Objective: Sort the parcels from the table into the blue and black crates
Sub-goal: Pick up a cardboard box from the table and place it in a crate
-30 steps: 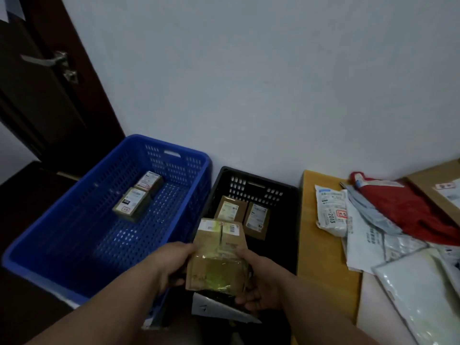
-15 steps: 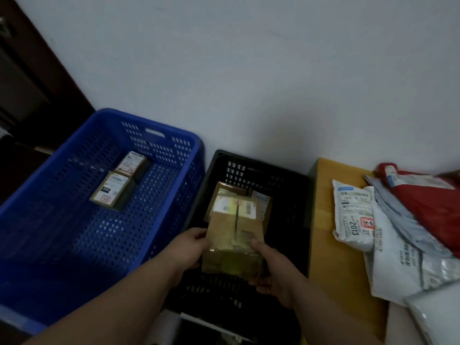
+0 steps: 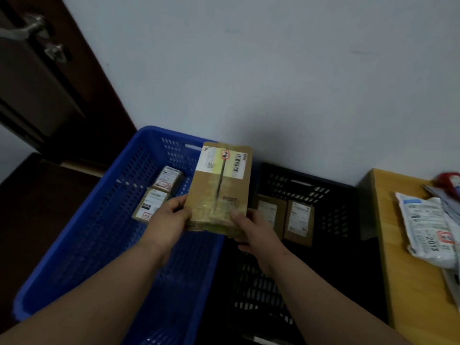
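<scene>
Dark wood door (image 3: 37, 95) w/ metal lever handle (image 3: 23, 29) upper left, beside plain white wall (image 3: 273, 70).

A taped cardboard box (image 3: 221, 185) is held up at the centre, over the seam between the two crates, its label end at 12 o'clock. Its near end is gripped by the left hand (image 3: 168, 221) at 9 o'clock and the right hand (image 3: 254, 227) at 3 o'clock. Two small parcels (image 3: 159, 192) are seen in the blue crate (image 3: 104, 220) at 9 o'clock, two more (image 3: 286, 220) in the black crate (image 3: 331, 202) at 3 o'clock. White mailers (image 3: 425, 227) lie on the bench (image 3: 398, 270) at far 3 o'clock.
</scene>
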Action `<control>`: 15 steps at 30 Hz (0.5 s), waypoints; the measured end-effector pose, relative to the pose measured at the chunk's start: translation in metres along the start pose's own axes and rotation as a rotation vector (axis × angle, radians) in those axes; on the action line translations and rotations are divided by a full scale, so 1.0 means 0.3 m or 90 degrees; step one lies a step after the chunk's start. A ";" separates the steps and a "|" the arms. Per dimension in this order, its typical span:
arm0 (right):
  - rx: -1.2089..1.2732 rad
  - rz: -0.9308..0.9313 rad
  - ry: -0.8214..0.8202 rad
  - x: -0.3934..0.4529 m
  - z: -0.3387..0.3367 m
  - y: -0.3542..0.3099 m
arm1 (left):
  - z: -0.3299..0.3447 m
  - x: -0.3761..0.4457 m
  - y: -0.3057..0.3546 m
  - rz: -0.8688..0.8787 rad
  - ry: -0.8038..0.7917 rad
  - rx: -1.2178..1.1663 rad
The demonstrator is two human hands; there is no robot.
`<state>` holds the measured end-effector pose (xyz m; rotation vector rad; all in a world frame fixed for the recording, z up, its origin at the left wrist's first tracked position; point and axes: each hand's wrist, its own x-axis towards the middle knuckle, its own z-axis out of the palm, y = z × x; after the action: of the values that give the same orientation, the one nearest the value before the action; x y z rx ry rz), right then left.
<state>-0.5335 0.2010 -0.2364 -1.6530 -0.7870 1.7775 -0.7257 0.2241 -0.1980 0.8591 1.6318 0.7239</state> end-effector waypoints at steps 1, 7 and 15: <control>0.005 0.013 0.000 0.021 0.071 -0.005 | -0.068 0.027 -0.012 -0.004 0.002 0.006; 0.081 0.162 0.009 0.186 0.457 0.061 | -0.404 0.232 -0.133 -0.025 -0.009 0.128; 0.148 0.275 0.096 0.396 0.659 0.222 | -0.516 0.465 -0.350 -0.058 -0.133 0.268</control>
<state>-0.7397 0.2403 -0.3529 -1.8665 -0.1506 1.9080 -0.9132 0.2793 -0.3257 1.1086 1.6446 0.2164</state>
